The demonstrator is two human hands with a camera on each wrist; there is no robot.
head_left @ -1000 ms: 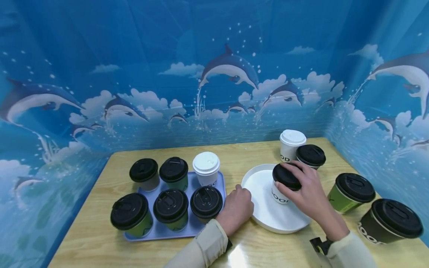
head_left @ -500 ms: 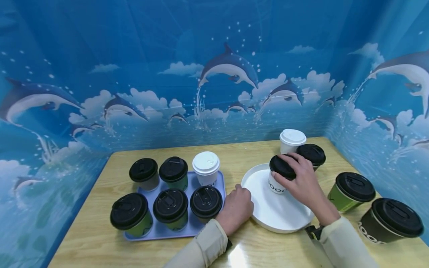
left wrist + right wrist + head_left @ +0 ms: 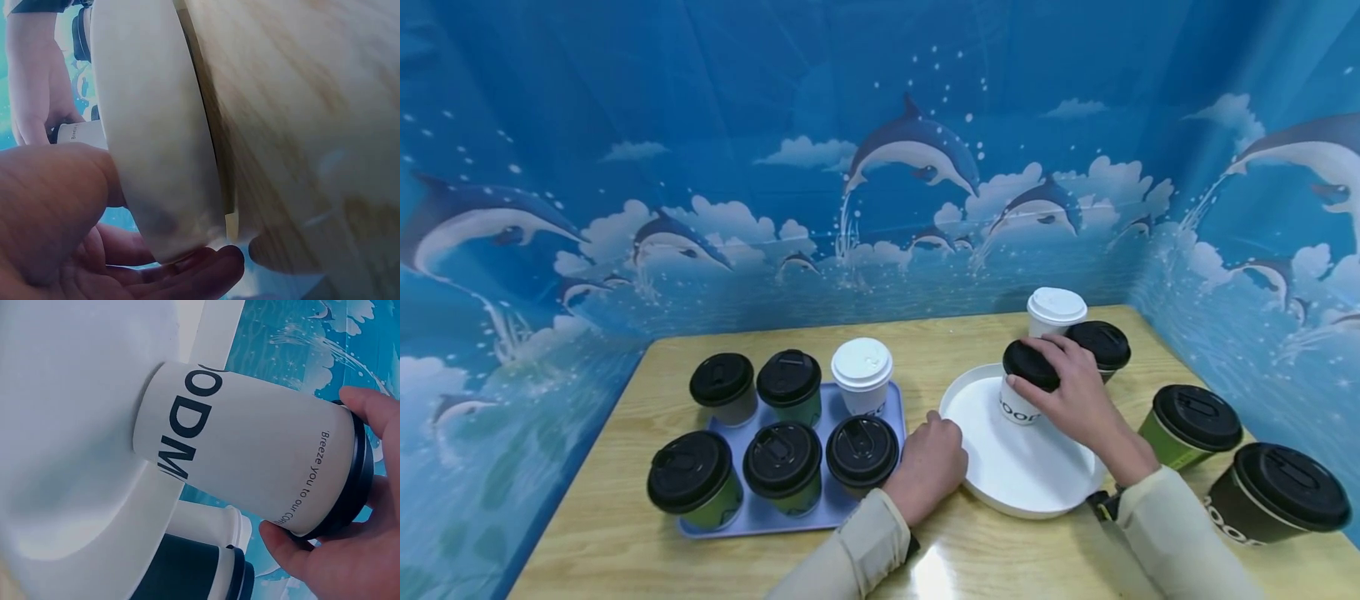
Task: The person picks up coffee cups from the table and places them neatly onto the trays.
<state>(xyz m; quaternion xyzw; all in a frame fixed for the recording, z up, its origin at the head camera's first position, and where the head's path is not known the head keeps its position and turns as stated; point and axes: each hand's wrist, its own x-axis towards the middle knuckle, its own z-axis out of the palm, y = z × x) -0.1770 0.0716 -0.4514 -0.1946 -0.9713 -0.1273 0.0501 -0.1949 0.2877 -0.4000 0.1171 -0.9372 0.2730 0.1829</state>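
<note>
My right hand (image 3: 1075, 396) grips the black lid of a white paper coffee cup (image 3: 1017, 407), thumb on one side and fingers on the other. The cup is upright at the back part of a round white plate (image 3: 1026, 483). In the right wrist view the cup's base (image 3: 153, 412) is at the plate's surface, though whether it bears weight I cannot tell. My left hand (image 3: 934, 458) holds the plate's left rim. The left wrist view has that hand's thumb and fingers (image 3: 187, 281) around the plate's outer wall (image 3: 156, 125).
A lilac tray (image 3: 760, 523) at left carries several lidded cups, one of them white (image 3: 861, 375). Behind the plate stand a white cup (image 3: 1056, 308) and a black-lidded cup (image 3: 1099, 343). Right of it are a green cup (image 3: 1191, 425) and a dark cup (image 3: 1273, 496).
My right hand has moved the white cup slightly back and left over the plate, mostly in the first half second. My left hand has stayed at the rim.
</note>
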